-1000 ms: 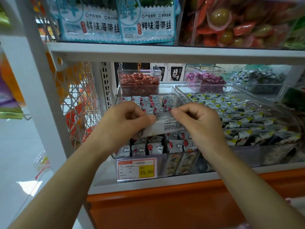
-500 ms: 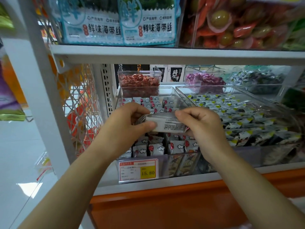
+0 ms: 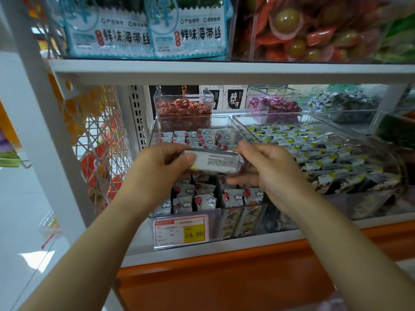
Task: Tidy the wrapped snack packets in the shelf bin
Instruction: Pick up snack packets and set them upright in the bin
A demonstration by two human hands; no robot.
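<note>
I see the white shelf (image 3: 224, 72) carrying a clear bin (image 3: 224, 124) lined with cloud-print snack packets (image 3: 206, 200). Above it, my left hand (image 3: 157, 173) and right hand (image 3: 269, 171) each pinch an end of one white packet (image 3: 217, 162), held level over the rows; a price tag (image 3: 182, 230) fronts the bin.

I see seaweed packs (image 3: 143, 32) on the upper shelf (image 3: 224, 71), with a tub of red-and-green wrapped snacks (image 3: 314, 30) beside them. Lower back: red candy tub (image 3: 183, 111), purple candy tub (image 3: 275, 106). Price tag (image 3: 181, 230) reads 15.80. Wire mesh rack (image 3: 98, 142) left, orange panel (image 3: 224, 279) below.
</note>
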